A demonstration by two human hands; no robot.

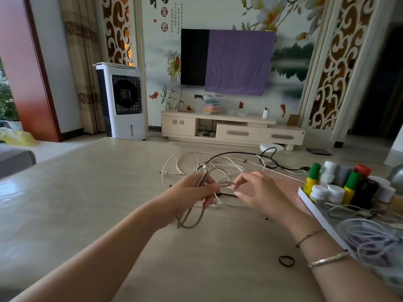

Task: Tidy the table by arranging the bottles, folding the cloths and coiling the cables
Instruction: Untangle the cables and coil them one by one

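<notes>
My left hand [192, 192] grips a grey braided cable [192, 221] folded into loops that hang down below the fist. My right hand [259, 192] pinches the same cable's free strand near its fingertips, just right of the left hand. Behind both hands lies a tangle of white cables [187, 160] and a black cable [239, 154] spread over the table. Several bottles [340, 184] with green, white and red caps stand grouped in a white tray [314, 205] at the right. A coiled white cable [368, 238] lies in the tray's near part.
A small black hair band [286, 261] lies on the beige table [87, 203] near my right wrist. Beyond the table stand a white air cooler [122, 101] and a TV cabinet [231, 129]; a purple cloth [237, 62] hangs over the TV.
</notes>
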